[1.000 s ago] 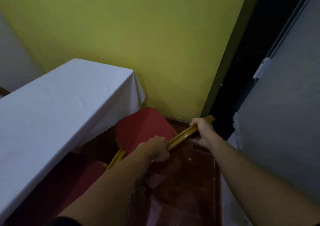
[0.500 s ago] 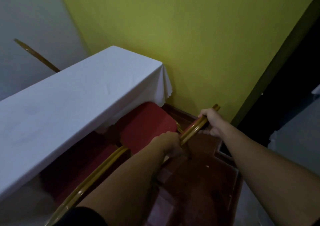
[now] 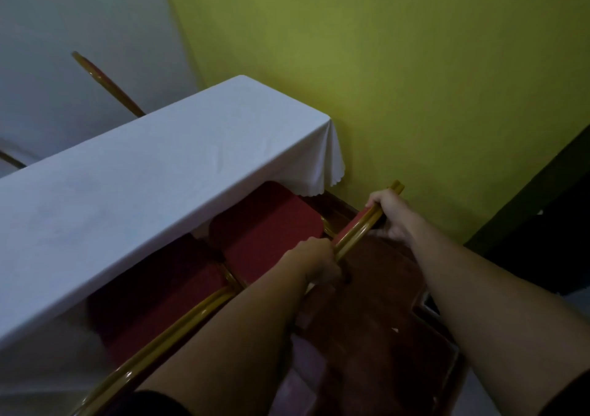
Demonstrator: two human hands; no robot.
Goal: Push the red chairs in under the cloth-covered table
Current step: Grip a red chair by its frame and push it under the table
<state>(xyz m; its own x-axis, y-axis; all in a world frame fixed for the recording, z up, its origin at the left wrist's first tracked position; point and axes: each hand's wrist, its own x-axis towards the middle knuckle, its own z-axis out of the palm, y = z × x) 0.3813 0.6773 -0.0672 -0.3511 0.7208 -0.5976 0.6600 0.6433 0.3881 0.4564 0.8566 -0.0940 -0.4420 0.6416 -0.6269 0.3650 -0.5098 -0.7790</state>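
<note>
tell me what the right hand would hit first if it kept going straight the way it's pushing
Probably the hanging edge of the white tablecloth at the table's corner. The right hand, gripping the chair's gold backrest rail, points that way; the yellow wall lies close beside, and depth is unclear.

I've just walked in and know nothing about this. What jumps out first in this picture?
Two bare arms reach forward, the left hand and right hand both gripping the golden top rail of a red chair at centre. Its seat sits partly under the long table draped in a white cloth on the left. Behind everything, a bright yellow-green wall fills the upper right.
</note>
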